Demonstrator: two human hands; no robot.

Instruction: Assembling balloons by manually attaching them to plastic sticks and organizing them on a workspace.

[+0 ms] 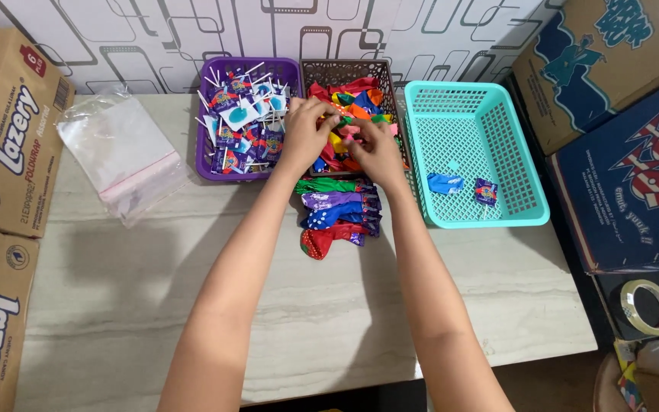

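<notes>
both hands, left hand (306, 133) and right hand (375, 149), pinch limp rubber balloons (348, 107) in brown mesh basket (345, 70), middle of three along worktop's (154, 305) far edge; four balloons on worktop.

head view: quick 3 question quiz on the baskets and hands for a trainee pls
1. True or false: the turquoise basket is packed full.
2. Which basket are the left hand and right hand over: A purple basket, B brown basket, C turquoise?
3. What lies in a row on the table in front of the brown basket?

Key: 1 false, nearly empty. 2 B. 3 balloons.
</notes>
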